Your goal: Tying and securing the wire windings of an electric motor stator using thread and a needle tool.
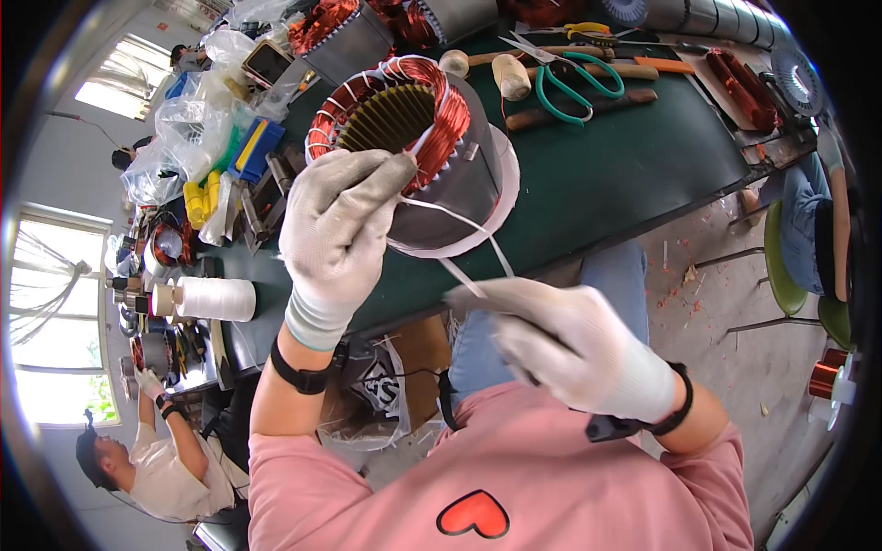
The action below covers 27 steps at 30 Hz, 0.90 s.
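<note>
A motor stator (450,197) stands on a round white pad (501,207) on the bench. Its ring of red copper winding (447,119) faces up, bound with white loops along part of the rim. My left hand (340,225), in a white glove with grey fingertips, is closed at the near edge of the winding, pinching where a white lacing cord (459,218) comes out; its fingertips partly hide the spot. From there the cord arcs to my right hand (570,340), also gloved, which is closed on it lower down, off the bench edge.
Green-handled scissors (579,87), mallets (511,77) and yellow-handled pliers (588,29) lie behind the stator on the green bench (634,174). A white thread spool (216,299) stands to the left, near plastic bags (188,129). Another person (175,468) works at far left.
</note>
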Available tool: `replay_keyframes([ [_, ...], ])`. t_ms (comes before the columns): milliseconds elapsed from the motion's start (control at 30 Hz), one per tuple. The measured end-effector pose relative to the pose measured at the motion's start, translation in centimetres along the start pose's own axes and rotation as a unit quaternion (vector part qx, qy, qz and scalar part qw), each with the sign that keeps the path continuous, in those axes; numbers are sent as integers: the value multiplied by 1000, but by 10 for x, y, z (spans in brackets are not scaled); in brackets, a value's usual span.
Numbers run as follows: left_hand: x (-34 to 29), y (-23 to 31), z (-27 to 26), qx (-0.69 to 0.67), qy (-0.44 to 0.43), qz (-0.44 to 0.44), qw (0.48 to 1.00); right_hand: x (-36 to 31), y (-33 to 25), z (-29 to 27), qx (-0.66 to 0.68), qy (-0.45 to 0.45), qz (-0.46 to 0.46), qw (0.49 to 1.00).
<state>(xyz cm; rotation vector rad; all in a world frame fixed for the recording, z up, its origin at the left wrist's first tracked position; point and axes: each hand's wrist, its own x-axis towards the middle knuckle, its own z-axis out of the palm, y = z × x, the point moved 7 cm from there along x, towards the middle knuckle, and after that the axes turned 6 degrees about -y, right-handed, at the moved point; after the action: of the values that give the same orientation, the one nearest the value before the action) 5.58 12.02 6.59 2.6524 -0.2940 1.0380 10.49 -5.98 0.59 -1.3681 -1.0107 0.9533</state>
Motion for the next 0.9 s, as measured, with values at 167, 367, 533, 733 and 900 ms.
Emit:
replay_keyframes([
  [167, 14, -9, -16, -95, -103, -96, 985, 39, 13, 29, 392, -47, 105, 913],
  [367, 55, -26, -20, -124, -215, -193, 949, 35, 7, 32, 434, -3, 102, 895],
  [533, 74, -21, -17, -49, -312, -174, 933, 40, 13, 29, 449, 21, 68, 891],
  [733, 80, -26, -15, 61, -367, -103, 923, 38, 12, 24, 444, 34, 86, 891],
  [900, 83, -23, -6, 29, -389, -52, 919, 67, 5, -8, 37, 81, -26, 996],
])
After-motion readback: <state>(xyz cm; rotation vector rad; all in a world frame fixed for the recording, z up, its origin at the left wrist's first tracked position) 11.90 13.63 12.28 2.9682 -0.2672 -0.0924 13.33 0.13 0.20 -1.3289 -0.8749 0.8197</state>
